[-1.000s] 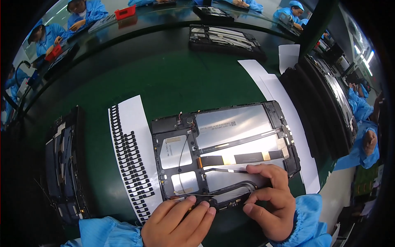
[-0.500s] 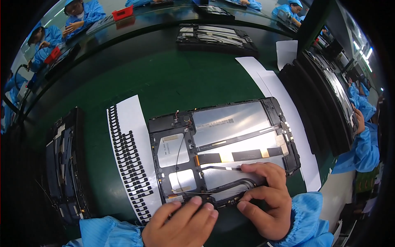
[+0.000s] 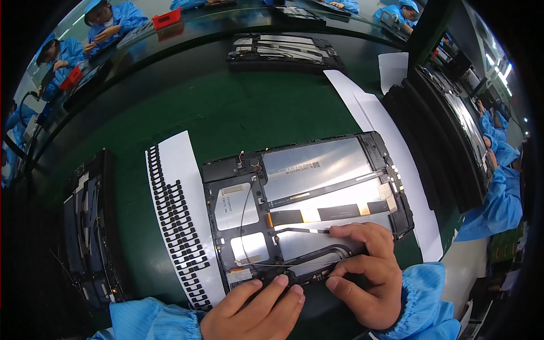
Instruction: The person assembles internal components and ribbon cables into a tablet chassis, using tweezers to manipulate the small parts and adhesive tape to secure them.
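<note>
An opened tablet (image 3: 317, 212) lies on the green mat in front of me. Silver plates, dark flat cables, copper-coloured patches and a thin grey wire show inside its black frame. My left hand (image 3: 258, 309) rests with fingers spread at the near edge, the fingertips touching the frame. At the near edge further right, my right hand (image 3: 371, 277) has its thumb and forefinger drawn together in a pinch. Whatever sits between those tips is too small or hidden to name. The other fingers of that hand curl over the lower silver plate, beside a black cable.
A white sheet with rows of black stickers (image 3: 180, 226) lies left of the tablet. Beyond it stands another opened device (image 3: 90, 226). More white paper (image 3: 368, 113) and a black tray stack (image 3: 430, 153) are at right. Another device (image 3: 283, 51) lies at the back. People in blue work around.
My left hand has slid slightly right along the tablet's near edge. The right hand keeps its pinch in nearly the same place.
</note>
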The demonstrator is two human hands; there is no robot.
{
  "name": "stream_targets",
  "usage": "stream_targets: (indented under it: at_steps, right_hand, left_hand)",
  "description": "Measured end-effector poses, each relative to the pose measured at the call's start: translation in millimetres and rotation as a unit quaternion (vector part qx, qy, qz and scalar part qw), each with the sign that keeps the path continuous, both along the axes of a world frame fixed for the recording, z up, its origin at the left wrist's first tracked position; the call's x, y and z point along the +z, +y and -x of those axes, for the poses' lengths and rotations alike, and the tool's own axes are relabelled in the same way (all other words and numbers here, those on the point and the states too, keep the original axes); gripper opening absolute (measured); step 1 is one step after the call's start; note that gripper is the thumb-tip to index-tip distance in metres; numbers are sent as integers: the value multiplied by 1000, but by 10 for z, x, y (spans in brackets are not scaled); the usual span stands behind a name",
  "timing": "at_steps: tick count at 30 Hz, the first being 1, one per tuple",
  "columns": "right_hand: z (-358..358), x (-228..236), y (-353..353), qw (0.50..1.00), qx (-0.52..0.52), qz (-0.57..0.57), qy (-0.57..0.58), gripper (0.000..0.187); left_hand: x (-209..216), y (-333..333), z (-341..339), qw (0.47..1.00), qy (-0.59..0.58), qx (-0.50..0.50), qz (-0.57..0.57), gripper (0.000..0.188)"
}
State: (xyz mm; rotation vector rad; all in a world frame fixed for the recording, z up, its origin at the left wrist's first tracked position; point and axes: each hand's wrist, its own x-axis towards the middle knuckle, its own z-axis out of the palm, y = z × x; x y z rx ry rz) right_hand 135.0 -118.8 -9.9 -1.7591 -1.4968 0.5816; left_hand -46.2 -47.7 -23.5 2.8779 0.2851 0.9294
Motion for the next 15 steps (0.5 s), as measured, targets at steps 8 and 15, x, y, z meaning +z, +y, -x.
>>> stream_targets:
  at_steps: [8, 15]
  right_hand:
    - [-31, 12, -2, 1000, -11, 0, -14, 9]
    - [-147, -32, -14, 1000, 28, -11, -5, 15]
  left_hand:
    - [-42, -7, -69, 997, 55, -21, -57, 22]
    - [-97, 19, -59, 998, 57, -15, -36, 23]
